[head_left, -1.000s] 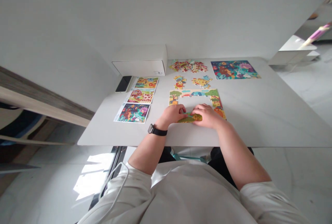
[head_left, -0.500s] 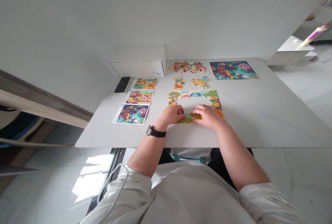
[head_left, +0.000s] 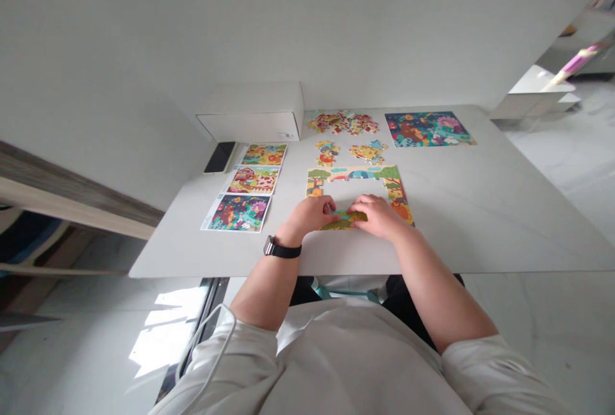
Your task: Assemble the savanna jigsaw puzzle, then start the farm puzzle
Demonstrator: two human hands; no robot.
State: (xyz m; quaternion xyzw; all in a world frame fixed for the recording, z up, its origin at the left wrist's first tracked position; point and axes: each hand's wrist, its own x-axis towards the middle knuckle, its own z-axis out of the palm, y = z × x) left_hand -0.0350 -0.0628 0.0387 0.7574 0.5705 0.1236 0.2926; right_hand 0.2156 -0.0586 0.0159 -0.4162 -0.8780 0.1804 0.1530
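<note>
In the head view, a jigsaw puzzle (head_left: 396, 194) lies on the table as a bordered rectangle with its middle bare. At its near edge my left hand (head_left: 312, 215), wearing a black watch, has thumb and fingers closed on the green puzzle pieces of the lower border. My right hand (head_left: 377, 215) bends over the same border just to the right, fingers closed on a green-yellow puzzle piece (head_left: 358, 216). The fingers partly hide these pieces. Beyond the frame lie two small groups of loose pieces, one on the left (head_left: 327, 153) and another on the right (head_left: 369, 152).
A heap of reddish pieces (head_left: 343, 122) is at the back, beside a white box (head_left: 250, 125). A dark assembled puzzle (head_left: 429, 129) lies at back right. On the left are a phone (head_left: 220, 157) and a sheet with three pictures (head_left: 254, 179).
The whole view has shifted slightly, so the table appears a little further left. Both hands stay at the puzzle's near border, with the right fingers slightly moved over the pieces.
</note>
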